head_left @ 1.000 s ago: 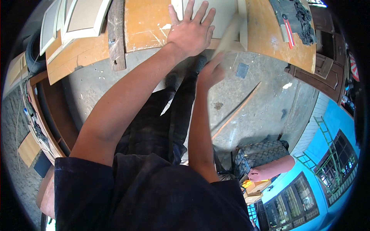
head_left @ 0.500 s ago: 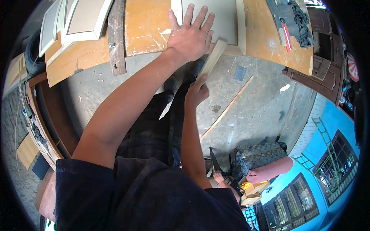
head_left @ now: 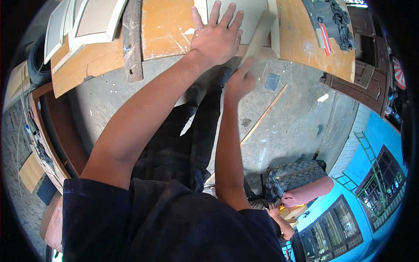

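My left hand (head_left: pixel 216 43) lies flat with its fingers spread on a framed panel (head_left: pixel 248 17), a pale grey sheet inside light wooden rails. The panel rests at the near edge of an orange-brown wooden table (head_left: pixel 163 30). My right hand (head_left: pixel 239 84) is closed round the near end of a flat wooden strip (head_left: pixel 258 37). The strip is smeared by motion, and its far end lies over the right side of the panel. I cannot tell whether it touches the frame.
More framed panels (head_left: pixel 98 22) stand at the left beside a worn dark plank (head_left: pixel 132 43). A red utility knife (head_left: pixel 324 37) and dark cloth (head_left: pixel 342 26) lie at the right. On the concrete floor lies a thin wooden stick (head_left: pixel 264 114). Another person's hand (head_left: pixel 274 210) shows low right.
My right hand and the wooden strip have moved forward and to the right, so the strip now reaches over the panel's right side. My left hand has barely shifted.
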`<state>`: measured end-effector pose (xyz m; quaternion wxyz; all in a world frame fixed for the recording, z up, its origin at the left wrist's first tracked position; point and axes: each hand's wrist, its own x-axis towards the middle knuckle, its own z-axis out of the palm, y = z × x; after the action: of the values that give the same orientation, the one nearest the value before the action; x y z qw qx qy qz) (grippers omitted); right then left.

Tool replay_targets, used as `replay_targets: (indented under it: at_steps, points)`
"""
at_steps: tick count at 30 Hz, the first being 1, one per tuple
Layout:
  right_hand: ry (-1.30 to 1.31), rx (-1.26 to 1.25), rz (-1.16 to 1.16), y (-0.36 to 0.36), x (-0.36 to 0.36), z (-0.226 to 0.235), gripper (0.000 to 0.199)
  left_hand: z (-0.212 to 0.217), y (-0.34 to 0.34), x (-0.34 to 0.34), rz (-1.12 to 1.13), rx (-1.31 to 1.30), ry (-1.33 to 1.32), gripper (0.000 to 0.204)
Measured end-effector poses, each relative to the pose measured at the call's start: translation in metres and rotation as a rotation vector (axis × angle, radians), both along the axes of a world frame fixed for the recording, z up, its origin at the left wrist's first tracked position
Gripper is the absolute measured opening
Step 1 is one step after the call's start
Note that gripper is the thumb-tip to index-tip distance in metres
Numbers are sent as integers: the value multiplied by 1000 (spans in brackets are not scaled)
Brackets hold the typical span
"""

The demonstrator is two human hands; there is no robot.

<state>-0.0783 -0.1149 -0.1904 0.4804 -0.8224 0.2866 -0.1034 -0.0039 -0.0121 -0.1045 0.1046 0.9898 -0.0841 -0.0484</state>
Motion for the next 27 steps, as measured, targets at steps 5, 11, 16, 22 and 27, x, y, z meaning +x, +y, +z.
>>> replay_targets:
  at_steps: [5, 11, 16, 22, 27]
  points:
    - [-63, -81, -56, 16, -45, -34, 75, -10, -3, 1, -7, -17, -46, 59]
    - [56, 17, -2, 9, -9, -14, 72, 1, 2, 0, 7, -13, 55, 59]
    - [-30, 73, 59, 0, -53, -58, 71, 18, -8, -1, -30, -22, -2, 58]
    - [-26, 323, 27, 15, -18, -11, 70, -2, -1, -1, -13, -9, -74, 58]
    - [-108, 199, 35, 18, -60, -52, 71, 13, -5, 1, -3, -30, 12, 57]
